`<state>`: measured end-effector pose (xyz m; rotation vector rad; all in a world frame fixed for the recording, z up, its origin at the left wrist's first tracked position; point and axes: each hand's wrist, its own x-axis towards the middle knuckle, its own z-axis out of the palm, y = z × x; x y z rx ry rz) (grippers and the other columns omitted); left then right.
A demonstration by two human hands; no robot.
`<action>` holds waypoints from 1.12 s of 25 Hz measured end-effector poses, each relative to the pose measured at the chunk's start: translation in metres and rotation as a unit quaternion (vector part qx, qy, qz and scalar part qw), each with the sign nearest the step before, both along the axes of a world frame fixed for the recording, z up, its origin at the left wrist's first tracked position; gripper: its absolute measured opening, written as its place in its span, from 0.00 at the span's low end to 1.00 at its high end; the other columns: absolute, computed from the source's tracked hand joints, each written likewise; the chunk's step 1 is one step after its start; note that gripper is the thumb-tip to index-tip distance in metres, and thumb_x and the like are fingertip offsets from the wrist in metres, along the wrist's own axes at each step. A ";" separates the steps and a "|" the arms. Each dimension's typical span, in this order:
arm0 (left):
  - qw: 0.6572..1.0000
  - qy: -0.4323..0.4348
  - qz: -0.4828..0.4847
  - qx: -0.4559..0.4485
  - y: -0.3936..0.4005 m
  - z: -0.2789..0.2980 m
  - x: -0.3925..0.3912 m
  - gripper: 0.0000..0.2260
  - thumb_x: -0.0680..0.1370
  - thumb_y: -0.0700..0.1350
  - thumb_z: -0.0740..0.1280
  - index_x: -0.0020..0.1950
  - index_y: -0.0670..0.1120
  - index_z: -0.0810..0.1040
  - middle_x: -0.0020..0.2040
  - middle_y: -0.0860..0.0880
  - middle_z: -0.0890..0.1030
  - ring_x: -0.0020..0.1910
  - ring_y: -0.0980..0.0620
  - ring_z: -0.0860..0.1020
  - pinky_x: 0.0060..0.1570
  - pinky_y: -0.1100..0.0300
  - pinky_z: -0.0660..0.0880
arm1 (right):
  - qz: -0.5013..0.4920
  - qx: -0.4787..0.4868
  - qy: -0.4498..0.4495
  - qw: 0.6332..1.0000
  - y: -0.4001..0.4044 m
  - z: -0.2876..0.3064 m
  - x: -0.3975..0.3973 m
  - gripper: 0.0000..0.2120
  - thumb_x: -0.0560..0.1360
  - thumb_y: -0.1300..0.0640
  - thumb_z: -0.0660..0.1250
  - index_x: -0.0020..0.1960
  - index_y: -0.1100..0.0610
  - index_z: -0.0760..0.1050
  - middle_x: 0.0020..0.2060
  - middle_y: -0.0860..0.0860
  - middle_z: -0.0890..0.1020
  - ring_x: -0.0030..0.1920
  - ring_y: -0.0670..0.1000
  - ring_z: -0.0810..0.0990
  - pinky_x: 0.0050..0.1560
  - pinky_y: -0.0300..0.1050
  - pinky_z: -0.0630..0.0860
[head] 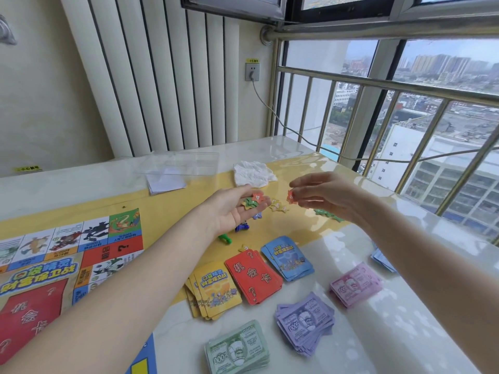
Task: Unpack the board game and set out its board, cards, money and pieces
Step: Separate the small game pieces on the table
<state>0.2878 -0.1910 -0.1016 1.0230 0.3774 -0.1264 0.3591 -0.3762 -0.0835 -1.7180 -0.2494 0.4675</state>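
The shiny stone surface (351,333) is white with a yellow band. The flat paper game board (54,265) has red, blue, green and yellow squares with creature pictures. Three card piles are yellow (216,290), red with white question marks (253,276), and blue (289,257). The paper money stacks are green (237,349), purple (305,319) and pink (356,284). Small star-shaped tokens are red (291,197), green (249,203) and yellow (278,205).

crumpled tissue (253,172) far side | wall socket (252,71) w/ cord (plugged) | railing (378,85)

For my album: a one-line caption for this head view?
Right hand pinches a red star token; left palm holds more.
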 end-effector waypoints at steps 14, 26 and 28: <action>0.996 -0.032 0.015 0.087 -0.005 -0.003 0.004 0.05 0.75 0.29 0.63 0.49 0.33 0.77 0.42 0.38 0.81 0.32 0.51 0.83 0.35 0.65 0.80 | -0.085 -0.213 -0.198 0.953 0.010 -0.021 0.023 0.06 0.71 0.71 0.67 0.45 0.66 0.80 0.33 0.57 0.81 0.31 0.51 0.79 0.38 0.42 0.80; 0.994 -0.031 -0.007 0.101 -0.010 -0.008 0.009 0.08 0.73 0.31 0.67 0.53 0.32 0.77 0.43 0.39 0.82 0.33 0.51 0.83 0.37 0.64 0.80 | 0.029 -0.184 -0.251 0.950 0.019 -0.014 0.007 0.08 0.75 0.57 0.66 0.46 0.61 0.81 0.38 0.54 0.83 0.35 0.49 0.78 0.36 0.38 0.75; 0.993 -0.036 -0.018 0.109 -0.015 -0.005 0.010 0.09 0.74 0.31 0.67 0.53 0.33 0.77 0.44 0.40 0.82 0.33 0.51 0.83 0.38 0.64 0.81 | 0.050 -0.142 -0.183 0.971 0.019 -0.005 0.002 0.05 0.73 0.58 0.68 0.43 0.58 0.81 0.34 0.52 0.82 0.33 0.48 0.78 0.33 0.36 0.74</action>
